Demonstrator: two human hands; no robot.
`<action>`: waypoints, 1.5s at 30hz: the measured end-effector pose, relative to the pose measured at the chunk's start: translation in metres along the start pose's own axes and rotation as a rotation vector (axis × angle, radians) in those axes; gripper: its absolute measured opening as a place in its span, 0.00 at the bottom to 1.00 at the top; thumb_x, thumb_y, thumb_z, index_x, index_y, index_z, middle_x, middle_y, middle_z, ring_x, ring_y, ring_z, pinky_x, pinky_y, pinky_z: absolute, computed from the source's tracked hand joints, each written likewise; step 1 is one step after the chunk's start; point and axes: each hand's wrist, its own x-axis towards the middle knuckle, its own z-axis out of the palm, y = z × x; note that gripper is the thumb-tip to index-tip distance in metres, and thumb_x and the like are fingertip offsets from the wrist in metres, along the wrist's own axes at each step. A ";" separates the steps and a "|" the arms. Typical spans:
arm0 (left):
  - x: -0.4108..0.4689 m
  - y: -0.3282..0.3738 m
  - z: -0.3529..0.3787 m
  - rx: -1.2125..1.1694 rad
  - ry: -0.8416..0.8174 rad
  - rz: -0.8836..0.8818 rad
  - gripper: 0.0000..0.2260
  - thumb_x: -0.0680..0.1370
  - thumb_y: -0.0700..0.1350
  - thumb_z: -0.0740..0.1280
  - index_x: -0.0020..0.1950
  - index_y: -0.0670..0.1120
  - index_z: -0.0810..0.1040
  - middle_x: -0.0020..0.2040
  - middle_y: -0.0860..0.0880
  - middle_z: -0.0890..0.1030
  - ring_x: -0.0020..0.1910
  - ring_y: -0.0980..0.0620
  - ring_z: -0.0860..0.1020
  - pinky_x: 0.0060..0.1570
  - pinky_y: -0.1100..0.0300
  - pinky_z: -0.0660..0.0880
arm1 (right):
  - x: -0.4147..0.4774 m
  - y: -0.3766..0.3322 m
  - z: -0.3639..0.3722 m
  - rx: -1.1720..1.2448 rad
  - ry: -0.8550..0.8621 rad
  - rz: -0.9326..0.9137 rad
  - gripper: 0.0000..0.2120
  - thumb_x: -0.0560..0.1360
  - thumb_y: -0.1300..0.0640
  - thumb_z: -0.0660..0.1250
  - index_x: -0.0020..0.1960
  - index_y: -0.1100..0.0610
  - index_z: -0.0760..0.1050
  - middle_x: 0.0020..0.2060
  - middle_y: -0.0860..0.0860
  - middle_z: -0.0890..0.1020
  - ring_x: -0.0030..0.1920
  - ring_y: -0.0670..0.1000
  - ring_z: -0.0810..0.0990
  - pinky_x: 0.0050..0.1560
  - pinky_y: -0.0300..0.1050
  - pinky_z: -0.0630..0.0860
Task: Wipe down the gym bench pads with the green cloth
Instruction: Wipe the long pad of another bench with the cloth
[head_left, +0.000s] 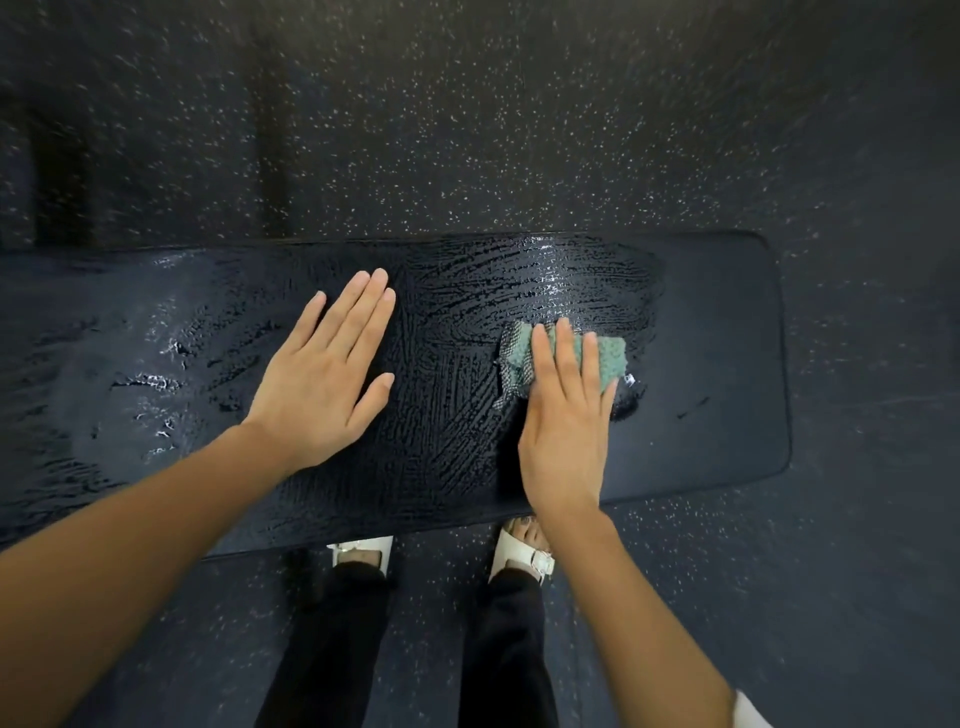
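Head view: right hand (563, 415), fingers (567, 358) straight, atop nubbly green cloth (609, 356); left hand (322, 379), fingers (363, 306) straight, on wet-streaked pad (727, 338).

The bench pad (727, 338) runs out of view at left.

Long black vinyl-like bench pad (727, 338): wet streaks seen glossy, dry right end matt. Green knitted cloth (605, 356) noted as nubbly. Dark white-speckled rubber-like floor (467, 104) seen matt.
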 end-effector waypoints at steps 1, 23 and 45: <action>0.000 0.001 0.000 0.003 -0.002 0.003 0.31 0.83 0.55 0.46 0.81 0.39 0.49 0.82 0.43 0.49 0.81 0.46 0.48 0.78 0.46 0.49 | -0.004 0.002 0.000 -0.007 -0.004 -0.018 0.32 0.79 0.66 0.57 0.79 0.48 0.52 0.79 0.46 0.52 0.79 0.50 0.44 0.77 0.59 0.45; 0.003 0.031 0.001 0.013 -0.006 -0.043 0.31 0.82 0.53 0.49 0.80 0.38 0.51 0.81 0.41 0.52 0.81 0.45 0.50 0.78 0.46 0.51 | -0.001 0.051 -0.020 -0.018 -0.076 -0.135 0.35 0.77 0.67 0.61 0.79 0.46 0.53 0.78 0.42 0.53 0.79 0.48 0.45 0.76 0.59 0.49; 0.002 0.045 0.004 -0.009 0.017 -0.170 0.30 0.81 0.52 0.49 0.81 0.41 0.51 0.82 0.44 0.51 0.81 0.46 0.51 0.78 0.47 0.50 | -0.066 0.092 -0.026 -0.062 -0.148 -0.267 0.41 0.74 0.68 0.66 0.79 0.49 0.52 0.79 0.46 0.55 0.79 0.51 0.46 0.75 0.56 0.46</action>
